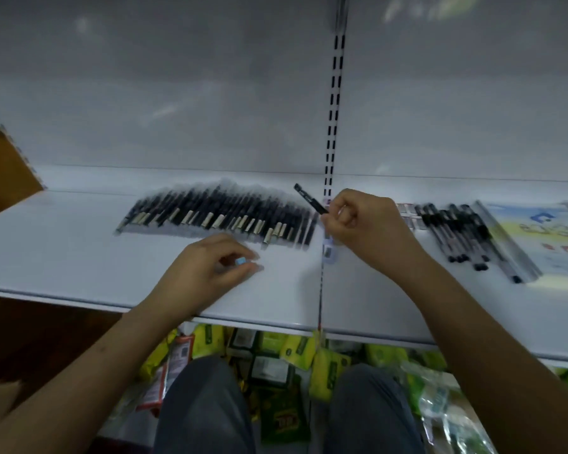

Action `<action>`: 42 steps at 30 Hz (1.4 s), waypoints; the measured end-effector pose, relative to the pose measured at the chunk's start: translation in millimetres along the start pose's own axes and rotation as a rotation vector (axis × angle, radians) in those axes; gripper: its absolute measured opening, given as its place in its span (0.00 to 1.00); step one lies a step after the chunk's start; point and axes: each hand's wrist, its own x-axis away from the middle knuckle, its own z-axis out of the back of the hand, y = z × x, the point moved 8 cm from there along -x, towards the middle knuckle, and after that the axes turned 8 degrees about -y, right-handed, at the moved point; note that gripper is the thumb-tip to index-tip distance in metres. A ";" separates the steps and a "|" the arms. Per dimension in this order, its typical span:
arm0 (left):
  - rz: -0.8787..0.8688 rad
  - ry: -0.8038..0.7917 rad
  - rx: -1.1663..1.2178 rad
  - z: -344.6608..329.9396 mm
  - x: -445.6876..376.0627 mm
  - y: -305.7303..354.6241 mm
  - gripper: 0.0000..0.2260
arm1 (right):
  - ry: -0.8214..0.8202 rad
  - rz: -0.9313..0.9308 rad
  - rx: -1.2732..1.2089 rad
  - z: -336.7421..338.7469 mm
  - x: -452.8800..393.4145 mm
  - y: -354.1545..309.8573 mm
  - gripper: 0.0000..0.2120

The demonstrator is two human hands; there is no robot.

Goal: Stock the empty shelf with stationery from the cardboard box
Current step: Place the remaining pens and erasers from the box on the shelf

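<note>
Nearest to me, below both hands, I see grey-trousered knees (207, 407) and a lower shelf crammed with yellow and green packets (295, 350). At the bottom left edge a corner of the cardboard box (0, 396) just shows.

Above that runs the white shelf (79, 257). My left hand (210, 267) rests on it with the fingers curled, its grip pinched on a small pale blue piece (241, 262) — too small to tell what it is. My right hand (358, 224) is held just above the shelf, up and to the right of the left one, its grip closed on a black pen (310, 198) whose free end slants up and away to the left.

Just beyond the left grip, and to the left of the right grip, lies a long row of dark pens (223, 211), packed side by side — blurred, so I cannot count them. To the right of the right grip sits a smaller cluster of black pens (453, 231), and further right a printed sheet (545, 231) lies flat.

Farthest back, a slotted upright (335, 103) rises behind the right grip.
</note>
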 end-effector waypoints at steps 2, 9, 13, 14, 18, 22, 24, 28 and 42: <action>-0.002 0.062 0.081 -6.4 -14.6 17.3 0.12 | 0.119 -0.101 0.034 29.8 12.7 25.7 0.09; -0.086 0.125 0.259 -38.6 -73.4 68.1 0.02 | 0.230 -0.545 0.278 115.5 54.0 118.8 0.08; 0.001 0.100 0.532 -51.8 -93.2 68.5 0.06 | 0.102 -0.631 0.408 118.5 57.0 151.1 0.08; 0.013 0.091 0.559 -53.0 -95.7 69.2 0.07 | 0.052 -0.650 0.455 115.2 55.9 155.0 0.09; 0.008 0.090 0.561 -51.6 -100.3 71.8 0.08 | 0.135 -0.524 0.405 109.0 47.5 131.8 0.09; -0.092 0.047 0.540 -57.3 -102.2 86.8 0.12 | -0.041 -0.403 -0.332 61.1 38.5 78.2 0.08; -0.126 0.023 0.548 -60.8 -102.8 93.0 0.14 | -0.180 -0.466 -0.718 31.3 38.0 64.7 0.07; -0.112 -0.015 0.539 -66.3 -92.1 83.1 0.15 | -0.060 -0.443 -0.565 30.7 36.6 74.5 0.08; -0.248 -0.086 0.039 -73.5 -63.6 84.3 0.16 | -0.212 -0.046 0.059 4.1 59.1 48.7 0.08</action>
